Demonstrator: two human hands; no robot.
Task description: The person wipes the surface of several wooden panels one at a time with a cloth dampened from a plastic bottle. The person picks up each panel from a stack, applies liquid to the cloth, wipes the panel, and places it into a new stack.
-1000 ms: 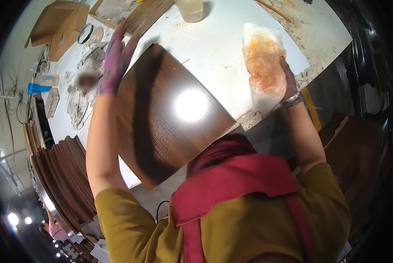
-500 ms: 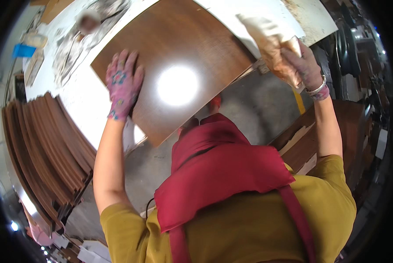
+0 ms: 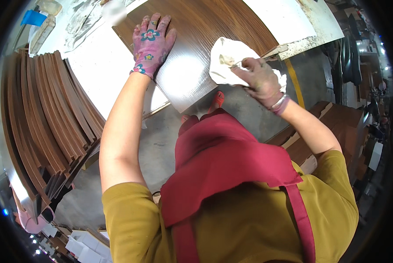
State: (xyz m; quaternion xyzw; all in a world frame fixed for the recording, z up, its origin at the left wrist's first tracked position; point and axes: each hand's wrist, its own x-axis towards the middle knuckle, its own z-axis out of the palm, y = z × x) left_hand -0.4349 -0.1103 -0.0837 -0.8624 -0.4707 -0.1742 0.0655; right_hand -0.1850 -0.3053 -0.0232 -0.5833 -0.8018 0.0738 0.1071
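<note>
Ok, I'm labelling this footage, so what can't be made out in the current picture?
All in the head view:
Brown panel: far end cut off by the top edge; part of its surface hidden under the left hand.
White cloth: underside hidden by its upper folds and the right hand.
Pale shape by the panel's left corner: too blurred to identify.

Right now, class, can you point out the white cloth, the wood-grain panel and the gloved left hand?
White cloth (image 3: 219, 68): head view, its spread left part.
Wood-grain panel (image 3: 194, 35): head view, its upper face.
Gloved left hand (image 3: 151, 47): head view, the back of it.
</note>
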